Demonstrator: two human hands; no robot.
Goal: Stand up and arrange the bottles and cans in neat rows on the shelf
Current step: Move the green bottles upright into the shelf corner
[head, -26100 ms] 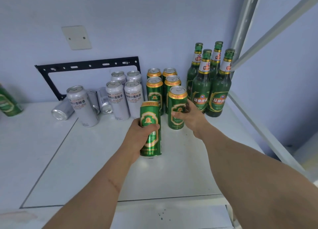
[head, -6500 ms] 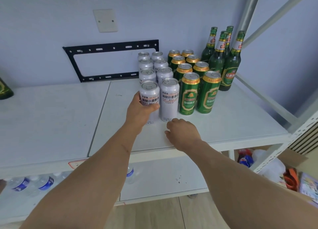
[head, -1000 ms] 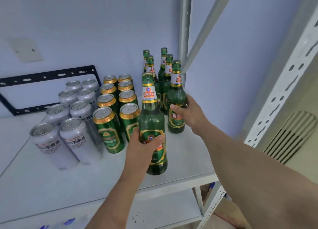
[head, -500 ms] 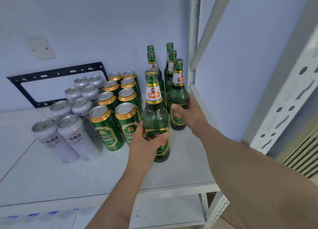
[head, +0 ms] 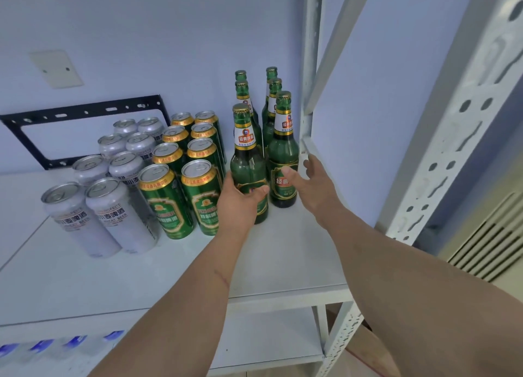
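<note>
On the shelf (head: 283, 257), left hand (head: 237, 204) fingers clamp the front bottle (head: 247, 167); right hand (head: 311, 184) fingers spread beside its neighbour (head: 283, 150).

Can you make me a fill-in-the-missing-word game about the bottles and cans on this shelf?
1. The left hand holds a green ____.
2. The cans next to the bottles are green; the cans farther left are ____.
3. All the cans are standing ____.
4. The right hand is at the front bottle, beside the shelf's white ____.

Missing words: bottle; silver; upright; post
</note>
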